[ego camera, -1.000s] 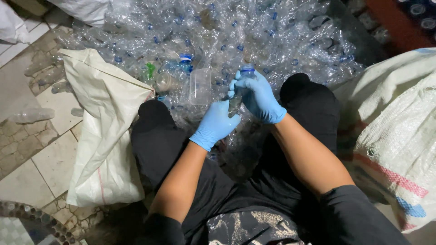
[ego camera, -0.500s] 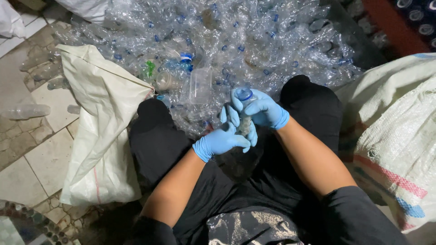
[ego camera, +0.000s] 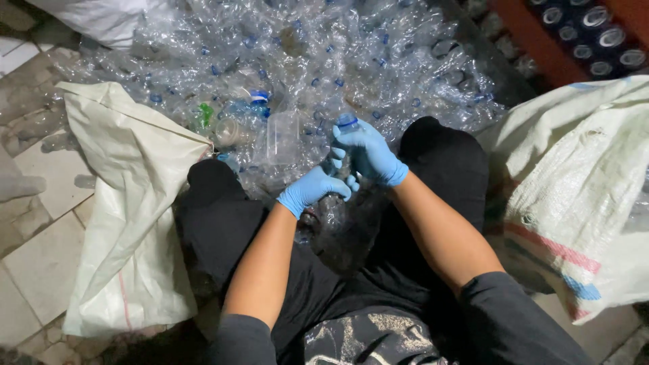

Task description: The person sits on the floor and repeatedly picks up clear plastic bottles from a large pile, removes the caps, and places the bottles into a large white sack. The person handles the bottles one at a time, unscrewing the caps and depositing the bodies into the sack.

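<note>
Blue-gloved, the left hand (ego camera: 312, 190) grips a clear bottle's (ego camera: 336, 203) body between the knees, steadying it while the right hand (ego camera: 368, 153) closes around its capped neck. Beyond, crushed bottles (ego camera: 324, 61) heap between two sacks (ego camera: 128, 203).

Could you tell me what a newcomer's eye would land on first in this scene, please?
First, the two blue-gloved hands at centre: the right hand grips a clear plastic bottle by its blue cap end, and the left hand sits just below. Behind them spreads a big heap of crushed clear bottles, flanked by white woven sacks.
</note>
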